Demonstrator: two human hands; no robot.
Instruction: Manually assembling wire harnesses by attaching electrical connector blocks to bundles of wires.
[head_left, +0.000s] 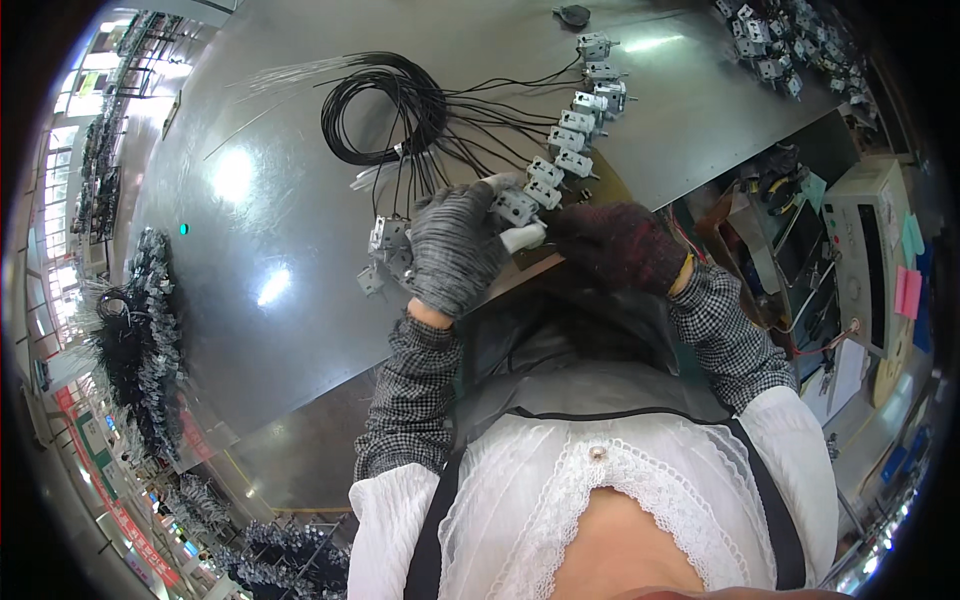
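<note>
My left hand (455,250), in a grey striped glove with white-covered thumb and fingertip, is closed on a small grey metal housing (516,207). Just right of it, my right hand (625,245) wears a dark red and black glove; motion smears its fingers, so its grip is unclear. A row of similar metal housings (574,122) runs up and away from my hands. Black cables (480,95) lead from the row to a coil of black cable (335,120) on the metal table. More housings (388,235) lie left of my left wrist.
A pile of metal parts (775,40) sits at the far right of the table (270,200). Beyond the right edge stand an open box with pliers (778,188) and a beige machine (860,255). Bundled cables with metal parts (140,340) are at the left.
</note>
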